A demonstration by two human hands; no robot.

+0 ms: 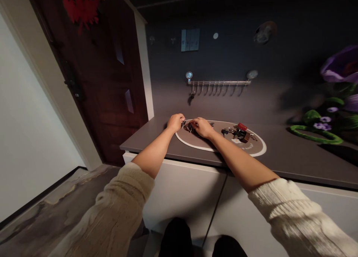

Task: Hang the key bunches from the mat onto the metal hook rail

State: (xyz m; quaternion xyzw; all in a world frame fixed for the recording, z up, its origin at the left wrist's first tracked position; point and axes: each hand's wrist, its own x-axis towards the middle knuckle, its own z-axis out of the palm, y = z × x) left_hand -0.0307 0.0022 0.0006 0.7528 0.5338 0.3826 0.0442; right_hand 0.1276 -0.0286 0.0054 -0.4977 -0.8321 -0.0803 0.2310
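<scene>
My left hand point(175, 123) is at the left end of an oval brown mat with a white border point(195, 144). Its fingers are closed on a small metal piece that looks like a key point(183, 124). Close beside it, my right hand point(203, 128) curls its fingers over a bunch of keys and metal rings point(188, 127), partly hidden beneath the hand. Farther right on the mat lies a second pile of keys and rings point(233, 131), with a red piece point(242, 127) and a brown fob point(245, 137).
On the dark wall hangs a metal hook rail point(219, 82), with one key point(192, 96) at its left. The mat rests on a grey countertop point(282, 152). Purple flowers with a green stem loop point(316, 136) stand right. A dark red door point(112, 85) is left.
</scene>
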